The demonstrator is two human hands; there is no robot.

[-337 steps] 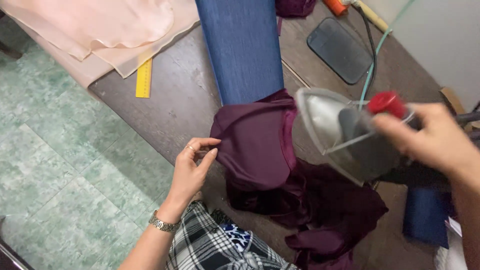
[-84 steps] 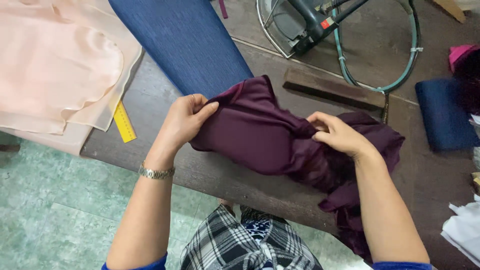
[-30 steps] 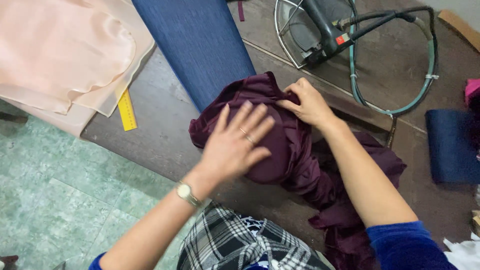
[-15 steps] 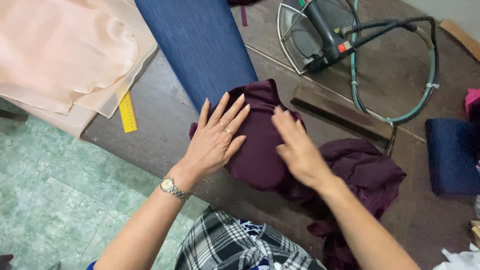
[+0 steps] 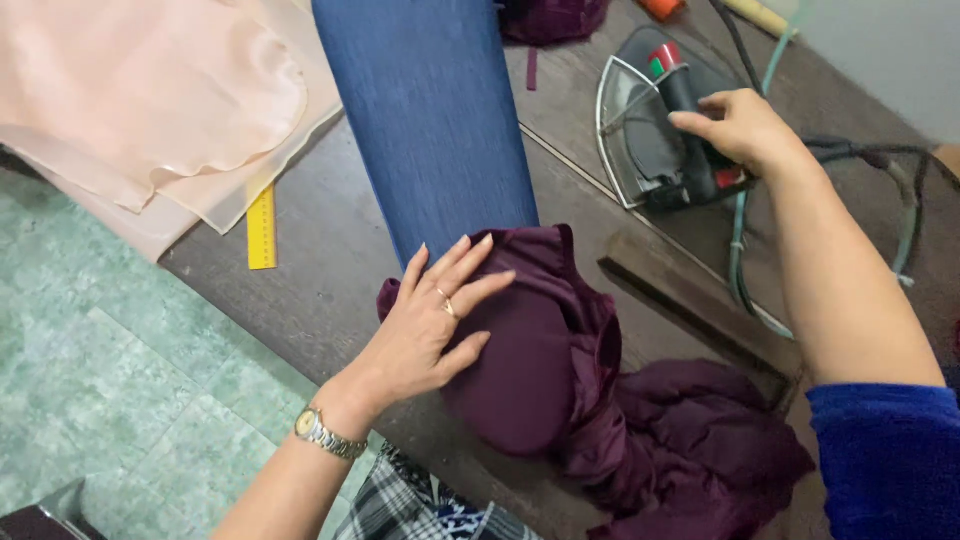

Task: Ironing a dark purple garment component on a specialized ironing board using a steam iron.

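Dark wooden worktable (image 5: 330, 290) over green tiled floor (image 5: 110, 370), and a long blue padded pressing board (image 5: 430, 120) runs down its middle. Draped over the board's near end, the dark purple satin garment (image 5: 600, 420) spills rightward. Left hand (image 5: 430, 330) lies flat on it, fingers spread. Right hand (image 5: 745, 130) curls closed around the grey iron (image 5: 655, 130) handle, resting at the table's far side.

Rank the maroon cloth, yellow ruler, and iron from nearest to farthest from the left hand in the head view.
1. Maroon cloth: directly under the left hand, touching it.
2. Yellow ruler: up and to the left, on the table by the peach fabric.
3. Iron: far upper right, under the right hand.
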